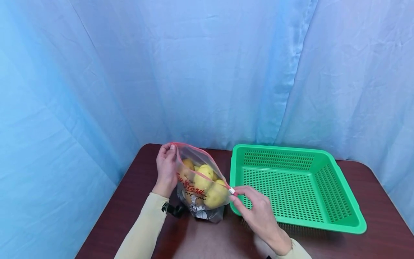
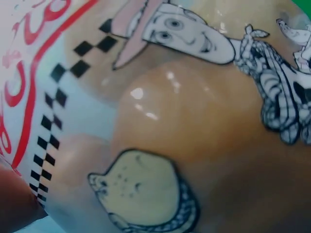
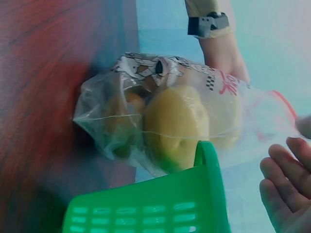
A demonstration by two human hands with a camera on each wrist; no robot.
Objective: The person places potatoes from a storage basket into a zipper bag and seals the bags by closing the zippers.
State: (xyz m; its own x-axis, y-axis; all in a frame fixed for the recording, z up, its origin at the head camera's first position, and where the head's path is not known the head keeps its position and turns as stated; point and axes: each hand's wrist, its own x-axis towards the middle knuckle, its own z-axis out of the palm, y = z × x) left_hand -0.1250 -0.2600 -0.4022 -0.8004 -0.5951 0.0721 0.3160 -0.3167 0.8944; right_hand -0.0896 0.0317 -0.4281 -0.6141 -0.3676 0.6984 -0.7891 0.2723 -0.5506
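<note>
A clear plastic slider zip bag [image 1: 194, 190] with a pink-red rim and printed cartoon figures stands on the table. Through its wall show several yellow fruits [image 1: 204, 180] and an orange-brown fruit [image 1: 188, 164]; their exact kind I cannot tell. At the bag's far left top corner, my left hand [image 1: 166, 165] pinches the rim between thumb and fingers. The mouth gapes between both hands. My right hand [image 1: 255, 208] pinches the white slider [image 1: 231, 191] at the near right end of the rim. In the left wrist view, the printed bag wall [image 2: 194, 111] fills the picture.
A green plastic basket [image 1: 350, 201] with slotted walls stands right of the bag, its near left corner close to my right hand. Beneath everything is a dark red-brown table [image 1: 129, 208]. Light blue curtains [image 1: 207, 72] hang behind and at the left.
</note>
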